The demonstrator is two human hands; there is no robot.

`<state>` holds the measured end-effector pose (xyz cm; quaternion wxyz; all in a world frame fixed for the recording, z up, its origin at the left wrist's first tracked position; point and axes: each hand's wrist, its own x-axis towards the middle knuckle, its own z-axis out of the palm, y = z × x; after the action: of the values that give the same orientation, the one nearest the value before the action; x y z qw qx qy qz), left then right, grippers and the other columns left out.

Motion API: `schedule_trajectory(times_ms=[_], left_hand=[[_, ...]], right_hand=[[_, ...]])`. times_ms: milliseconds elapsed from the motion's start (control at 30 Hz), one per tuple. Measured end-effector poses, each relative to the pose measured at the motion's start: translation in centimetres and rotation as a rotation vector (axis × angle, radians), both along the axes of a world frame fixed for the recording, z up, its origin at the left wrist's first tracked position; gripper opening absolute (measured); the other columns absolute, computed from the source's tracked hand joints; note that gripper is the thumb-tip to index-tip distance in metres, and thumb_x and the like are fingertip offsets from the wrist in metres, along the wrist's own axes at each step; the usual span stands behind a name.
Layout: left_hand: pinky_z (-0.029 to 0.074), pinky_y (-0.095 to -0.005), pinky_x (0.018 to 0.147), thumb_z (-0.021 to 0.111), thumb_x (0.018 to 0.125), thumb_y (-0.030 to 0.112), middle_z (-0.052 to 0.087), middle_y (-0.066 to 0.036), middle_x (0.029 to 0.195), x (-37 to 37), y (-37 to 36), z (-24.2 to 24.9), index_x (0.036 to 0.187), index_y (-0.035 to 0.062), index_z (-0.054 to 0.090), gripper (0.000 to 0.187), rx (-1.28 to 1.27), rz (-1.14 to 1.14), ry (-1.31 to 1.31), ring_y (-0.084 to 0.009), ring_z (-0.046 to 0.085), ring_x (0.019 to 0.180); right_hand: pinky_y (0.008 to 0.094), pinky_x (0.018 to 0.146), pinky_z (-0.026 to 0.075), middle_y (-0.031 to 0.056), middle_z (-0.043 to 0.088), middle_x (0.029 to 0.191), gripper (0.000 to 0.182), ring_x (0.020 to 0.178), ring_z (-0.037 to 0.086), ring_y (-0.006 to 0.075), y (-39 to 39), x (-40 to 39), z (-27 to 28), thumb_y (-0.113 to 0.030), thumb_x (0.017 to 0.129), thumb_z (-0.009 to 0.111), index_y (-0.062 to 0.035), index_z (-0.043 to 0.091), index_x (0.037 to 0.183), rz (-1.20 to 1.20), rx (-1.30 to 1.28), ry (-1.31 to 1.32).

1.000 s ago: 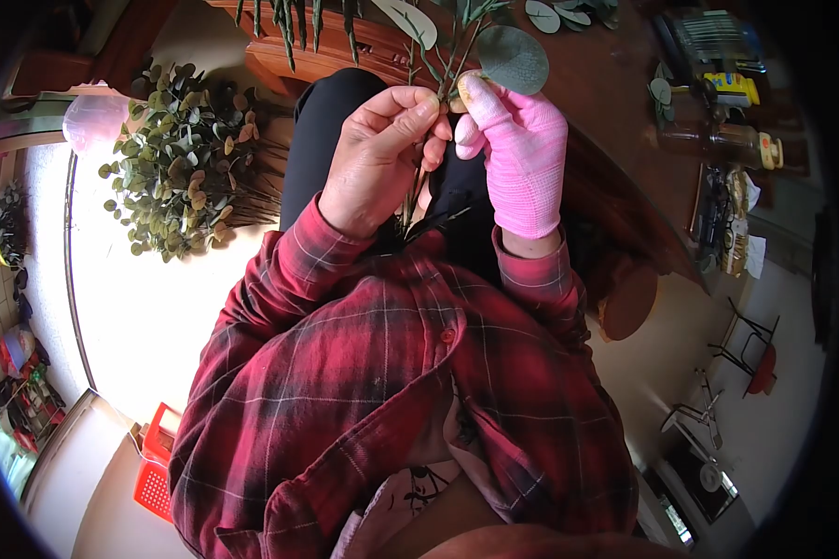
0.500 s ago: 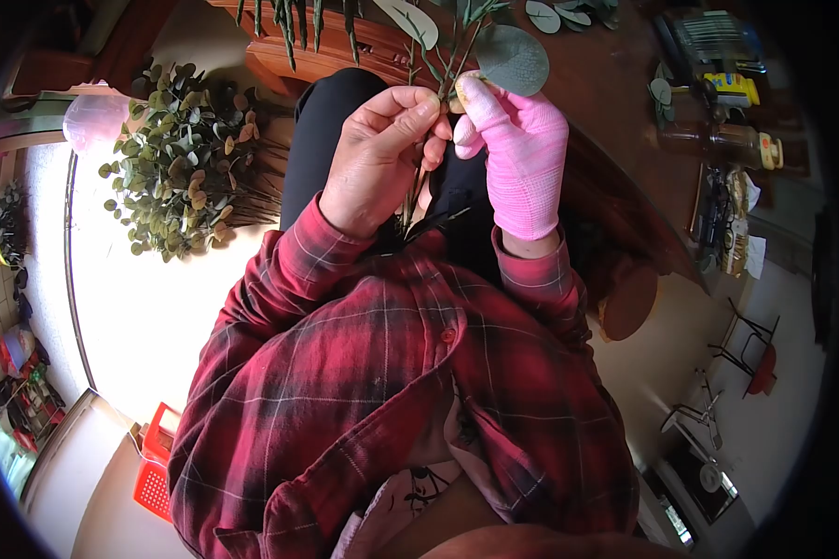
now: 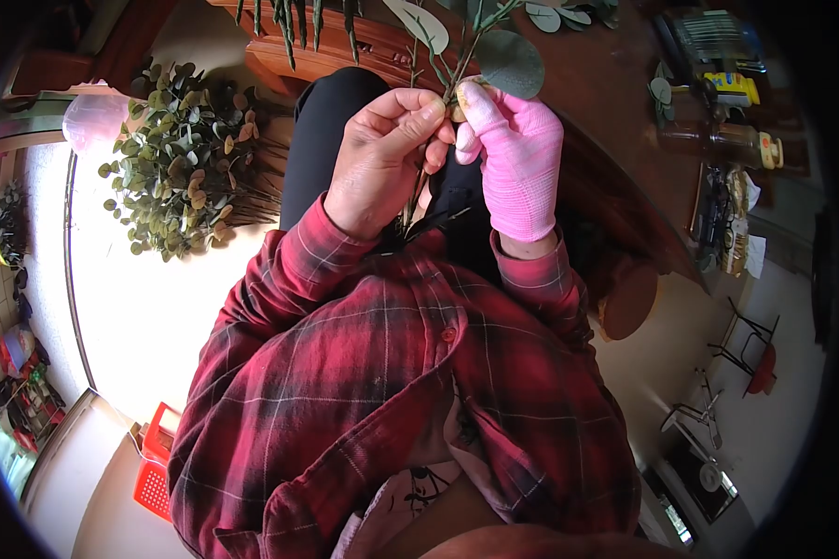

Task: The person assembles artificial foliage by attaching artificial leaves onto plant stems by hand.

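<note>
Above my lap, my bare left hand (image 3: 387,154) pinches the stems of a leafy branch (image 3: 449,79) between thumb and fingers. Right beside it, my right hand (image 3: 517,154), in a pink glove with stained fingertips, is closed on the same branch. A large round green leaf (image 3: 511,64) stands out above the gloved fingers, and a paler leaf (image 3: 419,26) spreads to the left. The lower stems run down behind my left hand toward my lap. Where the fingertips meet, small details of the stems are hidden.
A big bundle of leafy branches (image 3: 182,158) lies at the left. On the dark table (image 3: 597,84) at the right are a jar (image 3: 727,144), a yellow-labelled container (image 3: 735,89) and loose leaves (image 3: 559,16). A red basket (image 3: 154,480) is at the lower left; chairs stand at the right.
The branch top and its leaves have shifted and tilted slightly. Both hands have moved only a little, still closed on the stems.
</note>
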<state>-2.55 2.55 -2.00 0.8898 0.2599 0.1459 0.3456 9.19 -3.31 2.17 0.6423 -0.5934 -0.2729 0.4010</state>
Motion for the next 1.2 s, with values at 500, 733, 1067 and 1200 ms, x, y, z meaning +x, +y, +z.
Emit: schedule_trajectory(times_ms=[500,733,1067,1200], left_hand=[[0.038,-0.0215,0.056,0.052,0.094,0.011,0.060,-0.007,0.078,0.1,0.2,-0.7,0.093,-0.0005,0.059,0.013,-0.080,-0.097,-0.069,-0.0094,0.048,0.059],[0.038,-0.0214,0.057,0.050,0.094,0.012,0.059,-0.006,0.078,-0.1,0.6,-0.8,0.092,0.0002,0.058,0.015,-0.097,-0.164,-0.107,-0.0091,0.046,0.060],[0.042,-0.0228,0.060,0.051,0.094,0.011,0.061,-0.006,0.079,0.2,1.8,-2.0,0.095,-0.0003,0.058,0.014,-0.060,-0.222,-0.031,-0.0112,0.050,0.063],[0.043,-0.0233,0.063,0.051,0.094,0.011,0.060,-0.006,0.081,0.8,2.4,-3.2,0.098,-0.0005,0.058,0.014,-0.031,-0.211,-0.006,-0.0119,0.052,0.065]], right_hand=[[0.0178,0.050,0.041,0.0006,0.058,0.065,0.017,0.054,0.051,0.0038,-0.7,1.3,-0.4,-0.014,0.091,0.058,0.0023,0.063,0.093,0.135,0.016,0.059],[0.0178,0.051,0.043,0.0008,0.059,0.068,0.015,0.056,0.053,0.0039,-0.8,2.3,-0.4,-0.011,0.090,0.058,0.0014,0.062,0.098,0.192,0.001,-0.060],[0.0182,0.050,0.040,0.0005,0.058,0.068,0.012,0.055,0.051,0.0041,0.0,2.5,-1.9,-0.009,0.087,0.060,0.0009,0.063,0.093,0.164,0.001,-0.113],[0.0187,0.050,0.039,0.0002,0.055,0.066,0.011,0.054,0.049,0.0053,0.3,2.8,-2.9,-0.010,0.088,0.060,-0.0001,0.061,0.094,0.165,0.001,-0.112]])
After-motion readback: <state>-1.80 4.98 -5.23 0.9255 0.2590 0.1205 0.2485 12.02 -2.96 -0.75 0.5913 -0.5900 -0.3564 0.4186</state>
